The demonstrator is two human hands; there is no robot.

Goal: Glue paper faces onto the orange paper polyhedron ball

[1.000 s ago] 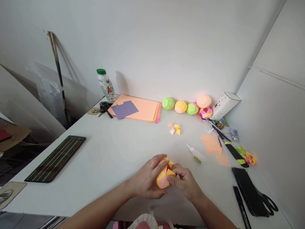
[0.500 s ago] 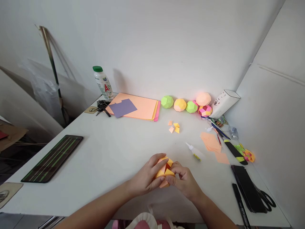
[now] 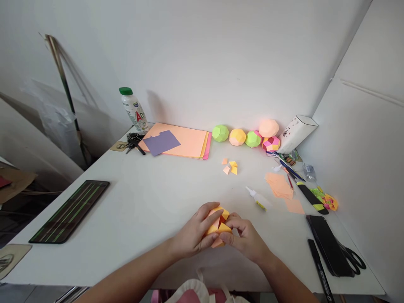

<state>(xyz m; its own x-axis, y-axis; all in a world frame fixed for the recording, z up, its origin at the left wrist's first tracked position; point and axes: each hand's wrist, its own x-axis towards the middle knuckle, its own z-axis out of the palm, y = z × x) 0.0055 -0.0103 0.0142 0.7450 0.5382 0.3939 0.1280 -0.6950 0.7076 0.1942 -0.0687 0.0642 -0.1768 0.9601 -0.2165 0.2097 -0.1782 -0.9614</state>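
Note:
Between my two hands, near the front of the white table, is an orange and peach folded-paper ball with a gap in its faces. My left hand wraps round its left side, fingers over the top and thumb low at the front. On the right side, my right hand pinches the ball's edge, its thumb at the front and its fingertips partly hidden behind the paper. Beyond the hands lie several small cut paper pieces, yellow and peach. A white glue bottle lies to the right of them.
Finished paper balls line the wall. Stacked coloured sheets lie at the back, beside a drink bottle. Peach paper squares, a cutter, a black phone, scissors and a marker lie right. A dark striped panel lies left.
The view has shifted slightly. Both hands keep the same hold on the paper ball, and nothing on the table has visibly moved.

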